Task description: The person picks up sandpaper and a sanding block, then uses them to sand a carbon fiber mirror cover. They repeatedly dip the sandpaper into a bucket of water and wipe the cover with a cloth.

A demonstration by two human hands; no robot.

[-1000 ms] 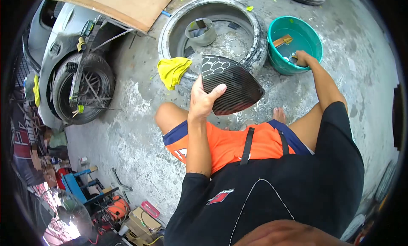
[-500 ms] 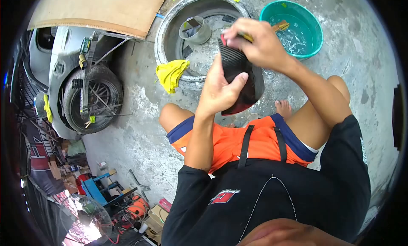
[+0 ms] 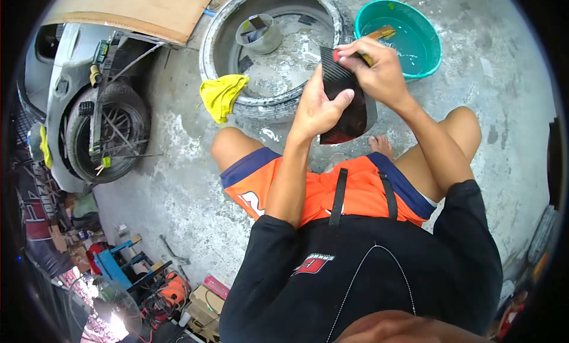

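My left hand grips a dark, glossy curved panel with a carbon-fibre weave and a reddish lower edge, its thumb lying across the face. My right hand is closed at the panel's upper right edge. In its fingers is a small tool with a red end and a yellow part beside the palm; its exact kind is hidden by the fingers. The red end meets the upper part of the panel. Both hands are raised above my lap.
A large tyre lies flat ahead, with a greyish bucket inside and a yellow cloth over its rim. A green basin of water stands to the right. A car wheel and tools with cables are on the left.
My right hand has come down and slightly right, with its fingers lower along the panel's edge. The surroundings have shifted left in view as my head turned.
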